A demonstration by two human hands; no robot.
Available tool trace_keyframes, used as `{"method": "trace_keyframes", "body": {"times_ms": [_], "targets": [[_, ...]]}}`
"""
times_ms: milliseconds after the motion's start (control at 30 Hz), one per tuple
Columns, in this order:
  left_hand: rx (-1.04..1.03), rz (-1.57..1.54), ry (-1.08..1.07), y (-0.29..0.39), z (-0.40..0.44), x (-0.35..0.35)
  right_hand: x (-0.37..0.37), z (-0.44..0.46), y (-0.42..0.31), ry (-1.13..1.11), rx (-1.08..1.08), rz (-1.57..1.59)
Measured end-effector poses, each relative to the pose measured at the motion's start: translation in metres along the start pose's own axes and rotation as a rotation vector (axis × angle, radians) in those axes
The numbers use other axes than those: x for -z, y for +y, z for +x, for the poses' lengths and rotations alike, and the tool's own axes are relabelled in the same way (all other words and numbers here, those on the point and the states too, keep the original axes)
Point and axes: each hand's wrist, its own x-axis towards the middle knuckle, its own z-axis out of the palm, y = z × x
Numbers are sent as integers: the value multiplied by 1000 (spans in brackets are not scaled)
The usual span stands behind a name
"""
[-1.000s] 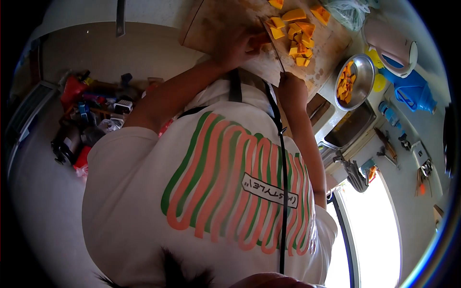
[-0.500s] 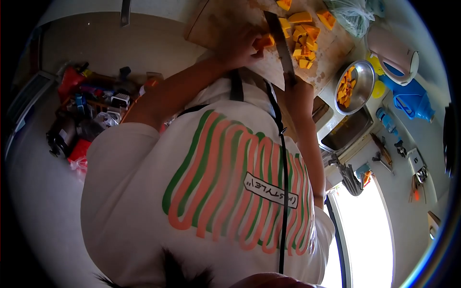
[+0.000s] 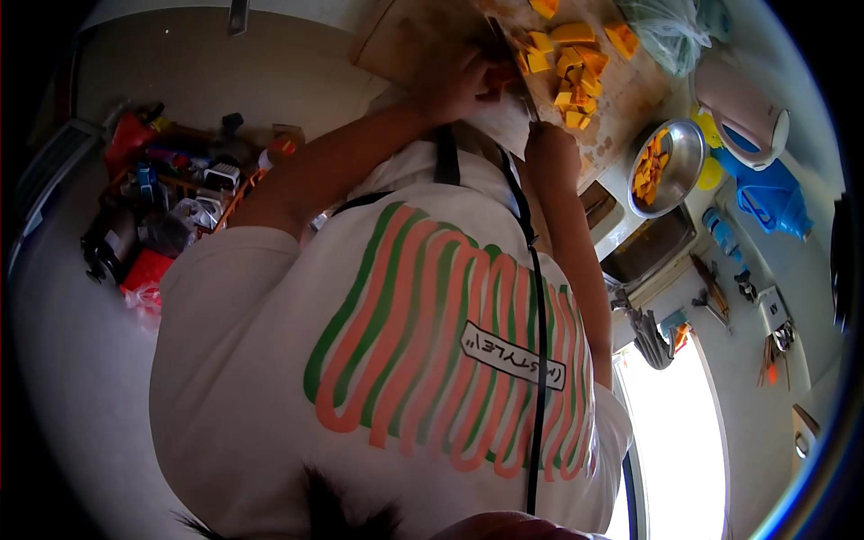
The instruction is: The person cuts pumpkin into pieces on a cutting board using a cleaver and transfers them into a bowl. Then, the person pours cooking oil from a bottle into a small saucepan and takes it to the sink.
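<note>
At the top of the head view, my left hand (image 3: 453, 83) is closed on a piece of pumpkin (image 3: 497, 79), which lies in shadow under the fingers. My right hand (image 3: 553, 151) grips a knife (image 3: 531, 108) by its handle. The blade is turned nearly edge-on, right beside the held piece; whether it has entered the flesh I cannot tell. Cut pumpkin chunks (image 3: 576, 85) are heaped on the wooden cutting board (image 3: 621, 112) to the right of the blade, with larger slices near the board's far side.
Right of the board stands a metal bowl (image 3: 691, 153) with pumpkin pieces inside. A plastic bag (image 3: 670, 31), an electric kettle (image 3: 742, 108) and a blue plastic container (image 3: 774, 193) sit beyond. A crate of assorted items (image 3: 180, 189) is at the left.
The knife has shifted left towards my left hand and turned from showing its flat side to edge-on. My right hand has moved slightly up and left with it.
</note>
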Motion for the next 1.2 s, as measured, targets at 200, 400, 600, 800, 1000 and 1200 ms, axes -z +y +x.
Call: {"method": "trace_keyframes", "body": {"times_ms": [200, 400, 600, 800, 1000, 1200], "targets": [[-50, 25, 73, 2, 6, 6, 12, 21, -2, 56, 112, 60], [-39, -127, 17, -4, -2, 14, 34, -21, 1, 82, 88, 121], [-79, -90, 71, -6, -6, 7, 15, -37, 8, 66, 51, 86], [-107, -67, 83, -5, -3, 6, 12, -30, 3, 10, 7, 7], [-37, -90, 61, -2, 0, 4, 9, -6, -1, -79, -3, -11], [-29, -72, 54, 1, -4, 5, 2, 16, 0, 6, 116, 85]]}}
